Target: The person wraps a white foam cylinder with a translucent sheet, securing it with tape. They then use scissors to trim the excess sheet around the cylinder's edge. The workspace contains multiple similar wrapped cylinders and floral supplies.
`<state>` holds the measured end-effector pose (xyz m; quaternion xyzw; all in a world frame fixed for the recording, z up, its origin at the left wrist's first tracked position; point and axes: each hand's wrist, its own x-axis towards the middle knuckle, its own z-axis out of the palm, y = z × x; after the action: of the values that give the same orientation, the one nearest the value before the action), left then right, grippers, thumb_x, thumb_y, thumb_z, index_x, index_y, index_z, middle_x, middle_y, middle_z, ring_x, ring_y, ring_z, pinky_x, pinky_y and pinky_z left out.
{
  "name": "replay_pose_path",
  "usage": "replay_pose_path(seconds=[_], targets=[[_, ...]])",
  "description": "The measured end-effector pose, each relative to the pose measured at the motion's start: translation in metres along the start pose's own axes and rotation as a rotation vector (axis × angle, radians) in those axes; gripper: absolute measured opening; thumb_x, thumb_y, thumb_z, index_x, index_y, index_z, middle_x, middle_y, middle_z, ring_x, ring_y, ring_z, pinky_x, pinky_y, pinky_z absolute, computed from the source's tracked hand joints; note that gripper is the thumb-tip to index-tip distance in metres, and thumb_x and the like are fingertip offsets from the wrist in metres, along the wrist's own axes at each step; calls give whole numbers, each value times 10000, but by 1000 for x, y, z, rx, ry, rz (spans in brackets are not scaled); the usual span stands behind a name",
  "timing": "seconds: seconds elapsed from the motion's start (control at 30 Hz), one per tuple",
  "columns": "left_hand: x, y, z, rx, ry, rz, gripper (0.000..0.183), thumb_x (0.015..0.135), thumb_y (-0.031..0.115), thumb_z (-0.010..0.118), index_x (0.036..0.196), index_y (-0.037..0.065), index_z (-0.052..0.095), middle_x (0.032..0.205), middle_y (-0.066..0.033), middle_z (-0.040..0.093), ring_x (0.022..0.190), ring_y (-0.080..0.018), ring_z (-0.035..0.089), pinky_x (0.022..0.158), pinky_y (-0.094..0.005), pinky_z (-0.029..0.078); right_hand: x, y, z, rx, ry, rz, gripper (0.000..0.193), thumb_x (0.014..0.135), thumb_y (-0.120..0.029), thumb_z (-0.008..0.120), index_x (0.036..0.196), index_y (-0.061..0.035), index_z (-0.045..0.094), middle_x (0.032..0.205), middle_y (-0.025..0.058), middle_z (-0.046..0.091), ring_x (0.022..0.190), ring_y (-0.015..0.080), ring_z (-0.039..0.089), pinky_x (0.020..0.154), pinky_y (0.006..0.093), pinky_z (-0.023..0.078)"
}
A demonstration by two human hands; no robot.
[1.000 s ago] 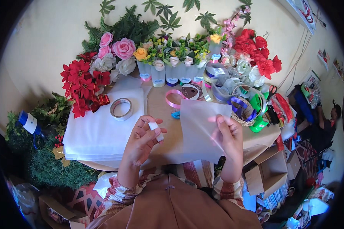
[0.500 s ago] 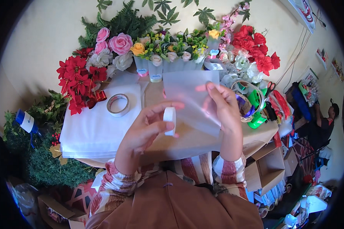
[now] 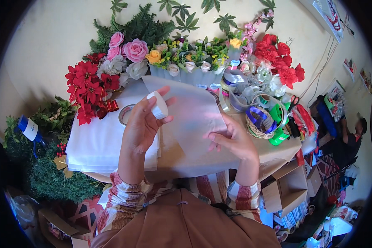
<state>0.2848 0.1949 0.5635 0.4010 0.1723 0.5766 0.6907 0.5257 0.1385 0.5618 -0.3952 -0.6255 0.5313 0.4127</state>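
My left hand (image 3: pixel 137 124) is raised over the table and grips a small roll of white tape (image 3: pixel 158 107) between thumb and fingers. Beside it hangs a translucent sheet of wrapping paper (image 3: pixel 188 105), tilted, its upper left corner behind my left fingers. On the sheet's lower right edge, my right hand (image 3: pixel 237 141) pinches with thumb and fingers; some of those fingers show blurred behind the sheet. A stack of similar whitish sheets (image 3: pixel 99 142) lies on the table to the left. A wider tape roll (image 3: pixel 125 115) rests on that stack, partly covered by my left hand.
Red poinsettias (image 3: pixel 87 76), pink roses (image 3: pixel 135 50) and a row of white and yellow flowers (image 3: pixel 190 65) line the table's back. At right are ribbon rolls (image 3: pixel 231 89), a wicker basket (image 3: pixel 258 128), a green tape dispenser (image 3: pixel 279 135) and scissors (image 3: pixel 293 101). A seated person (image 3: pixel 349 138) is beyond.
My left hand with the tape roll has moved up and left. My right hand has slid down the sheet's right side, and the sheet has turned and tilted to the left.
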Motion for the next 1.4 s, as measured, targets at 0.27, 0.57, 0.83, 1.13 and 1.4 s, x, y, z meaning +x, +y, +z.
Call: replay_pose_path(seconds=[0.27, 0.57, 0.83, 1.13, 1.4], targets=[[4, 14, -6, -41, -22, 19, 458, 901, 270, 488, 1256, -15, 441, 1312, -105, 468, 1164, -260, 502, 774, -303, 535, -9, 1, -6, -20, -61, 22, 450, 872, -42, 541, 1299, -79, 402, 930, 84, 645, 656, 116, 630, 544, 193, 442], [3, 16, -2, -57, 29, 58, 506, 910, 289, 496, 1253, -70, 398, 1335, -178, 415, 1185, -342, 464, 686, -280, 585, -16, 2, -4, -50, 58, -21, 364, 876, -47, 539, 1233, -67, 473, 923, 76, 650, 660, 117, 628, 538, 195, 435], [-2, 18, -6, -38, 12, 87, 553, 890, 308, 522, 1255, -86, 388, 1350, -187, 393, 1189, -345, 457, 668, -279, 591, -25, 5, -17, -32, 124, 24, 277, 872, -76, 567, 1146, -58, 535, 852, 62, 653, 640, 111, 625, 511, 194, 415], [-9, 19, -20, -115, -113, 44, 465, 904, 264, 483, 1243, -53, 447, 1340, -167, 421, 1210, -320, 444, 691, -320, 589, -21, 15, -31, 197, 549, -165, 115, 858, -130, 616, 929, -42, 600, 630, 34, 608, 466, 74, 553, 381, 167, 353], [-14, 13, -24, -111, -56, -2, 540, 883, 262, 516, 1249, -116, 390, 1361, -208, 370, 1251, -342, 386, 648, -313, 601, -24, 9, -32, 164, 639, -188, 134, 868, -155, 612, 880, -22, 600, 623, 60, 610, 421, 98, 544, 350, 190, 375]])
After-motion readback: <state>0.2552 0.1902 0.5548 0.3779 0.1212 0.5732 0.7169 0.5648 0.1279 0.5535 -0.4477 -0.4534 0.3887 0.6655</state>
